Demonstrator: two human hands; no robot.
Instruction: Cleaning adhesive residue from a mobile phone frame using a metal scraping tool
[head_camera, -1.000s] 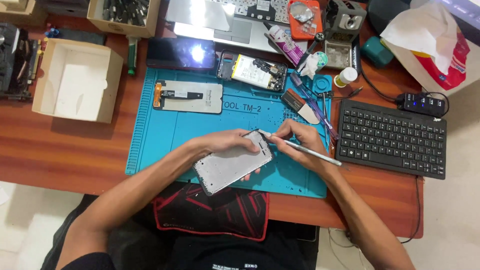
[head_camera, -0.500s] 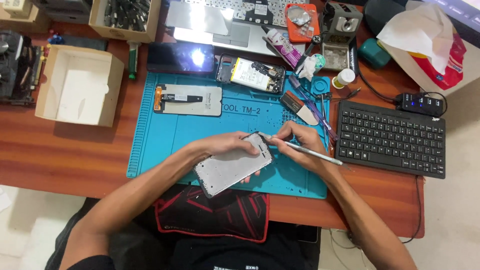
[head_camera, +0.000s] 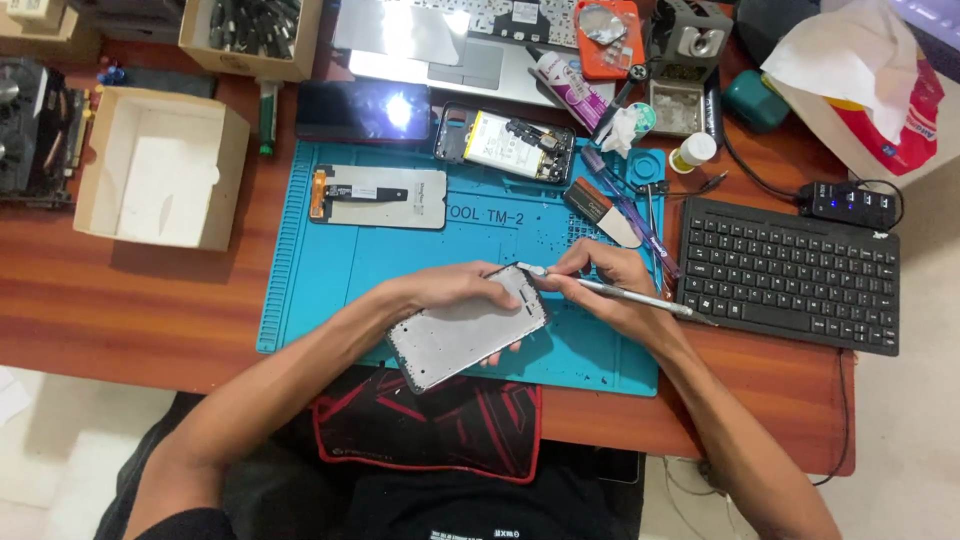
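My left hand (head_camera: 452, 290) grips a grey phone frame (head_camera: 462, 335), held tilted over the front of a teal repair mat (head_camera: 330, 270). My right hand (head_camera: 610, 285) holds a slim metal tool (head_camera: 625, 295) like a pen, its tip touching the frame's upper right corner. A loose phone screen panel (head_camera: 375, 197) with an orange flex lies flat at the mat's back left. An opened phone body (head_camera: 505, 145) showing its battery rests at the mat's back edge.
A black keyboard (head_camera: 790, 275) sits to the right, with a small hub (head_camera: 850, 200) behind it. An open cardboard box (head_camera: 160, 165) stands at the left. A dark phone (head_camera: 365, 112), a laptop (head_camera: 450, 45), a glue tube (head_camera: 560, 85) and a plastic bag (head_camera: 860, 80) crowd the back.
Both hands, the frame and the tool stay in nearly the same place. The view has shifted only slightly.
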